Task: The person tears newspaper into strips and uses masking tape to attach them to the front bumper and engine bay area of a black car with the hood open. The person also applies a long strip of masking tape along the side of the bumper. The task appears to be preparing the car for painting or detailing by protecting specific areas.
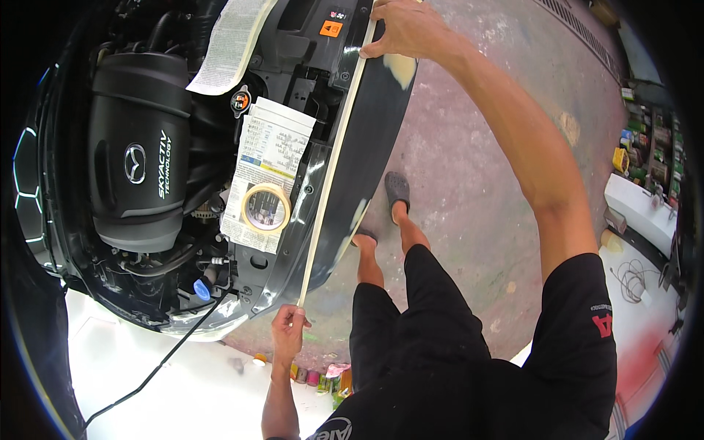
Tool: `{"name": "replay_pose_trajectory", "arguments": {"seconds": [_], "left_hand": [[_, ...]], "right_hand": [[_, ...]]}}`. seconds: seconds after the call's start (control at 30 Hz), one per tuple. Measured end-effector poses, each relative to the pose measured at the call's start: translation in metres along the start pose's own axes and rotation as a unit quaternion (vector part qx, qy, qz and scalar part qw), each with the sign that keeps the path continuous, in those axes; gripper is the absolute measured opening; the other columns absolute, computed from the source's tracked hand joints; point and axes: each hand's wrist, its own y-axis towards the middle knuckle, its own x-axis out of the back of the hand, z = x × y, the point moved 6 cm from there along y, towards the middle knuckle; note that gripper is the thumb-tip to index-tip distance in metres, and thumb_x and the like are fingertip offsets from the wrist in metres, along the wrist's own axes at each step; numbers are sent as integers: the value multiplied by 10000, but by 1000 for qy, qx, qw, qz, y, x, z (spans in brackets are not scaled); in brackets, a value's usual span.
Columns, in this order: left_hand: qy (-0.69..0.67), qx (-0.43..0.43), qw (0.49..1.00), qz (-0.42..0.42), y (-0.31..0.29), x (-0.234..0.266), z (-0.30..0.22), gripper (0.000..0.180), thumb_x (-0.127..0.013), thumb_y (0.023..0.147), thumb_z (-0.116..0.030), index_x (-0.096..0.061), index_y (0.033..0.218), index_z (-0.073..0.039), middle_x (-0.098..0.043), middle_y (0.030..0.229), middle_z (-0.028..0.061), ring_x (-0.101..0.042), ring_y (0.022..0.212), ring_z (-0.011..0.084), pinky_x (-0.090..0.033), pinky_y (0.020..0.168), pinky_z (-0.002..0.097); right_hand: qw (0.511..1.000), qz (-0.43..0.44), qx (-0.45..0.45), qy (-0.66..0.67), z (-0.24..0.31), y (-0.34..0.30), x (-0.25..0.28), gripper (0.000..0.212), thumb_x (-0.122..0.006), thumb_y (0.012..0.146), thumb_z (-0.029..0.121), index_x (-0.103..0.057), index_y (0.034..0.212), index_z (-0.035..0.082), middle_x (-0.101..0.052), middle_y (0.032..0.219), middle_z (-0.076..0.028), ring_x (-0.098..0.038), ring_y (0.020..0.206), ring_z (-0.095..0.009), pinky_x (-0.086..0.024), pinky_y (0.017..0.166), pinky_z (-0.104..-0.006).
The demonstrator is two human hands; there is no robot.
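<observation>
A long cream strip of masking tape (320,213) runs straight along the front edge of the car's engine bay. Its lower end is pinched between the thumb and fingers of my left hand (288,330), by the front corner of the car. At the top of the view, my right hand (400,28) grips the strip's other end at the panel edge, thumb on the engine side; some fingers are hidden. Beside the strip lies the dark grey front panel (367,139), with a cream filler patch (401,70) near my right hand. A masking tape roll (264,230) rests on newspaper (277,139).
The black engine cover (139,154) fills the bay's left part, with another paper sheet (231,44) above the newspaper. A thin black rod (158,367) slants at lower left. My feet stand on the stained floor (469,161). Assorted containers (653,147) line the far right.
</observation>
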Motion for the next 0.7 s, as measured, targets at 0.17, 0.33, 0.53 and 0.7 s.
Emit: {"name": "replay_pose_trajectory", "arguments": {"seconds": [0.17, 0.33, 0.53, 0.7], "left_hand": [[9, -2, 1000, 1, 5, 4, -3, 189, -663, 1127, -175, -644, 1021, -20, -651, 828, 21, -679, 769, 105, -587, 733, 289], [14, -10, 1000, 10, 10, 12, -5, 192, -665, 1130, -179, -649, 1024, -20, -650, 833, 18, -667, 767, 99, -598, 737, 294], [11, -20, 999, 31, 11, 12, -7, 190, -669, 1130, -179, -654, 1034, -16, -651, 840, 16, -686, 781, 104, -592, 739, 292], [18, -21, 999, 35, 11, 13, -6, 185, -674, 1125, -175, -656, 1037, -13, -666, 844, 21, -706, 793, 112, -569, 725, 287]], "right_hand": [[999, 28, -15, -9, 19, -3, 4, 655, -913, 701, 545, -827, 1061, 5, -763, 1154, -207, -714, 1131, -426, -586, 967, -512], [996, 71, -37, -37, 47, -10, 9, 651, -923, 707, 522, -823, 1044, -27, -750, 1170, -233, -697, 1146, -443, -580, 978, -529], [998, 44, -48, -12, 52, -22, -4, 691, -930, 716, 510, -807, 1103, -49, -716, 1269, -241, -640, 1253, -445, -555, 1038, -551], [997, 58, -51, 1, 56, -23, -2, 708, -938, 715, 514, -802, 1111, -56, -707, 1279, -241, -630, 1266, -444, -546, 1053, -560]]}}
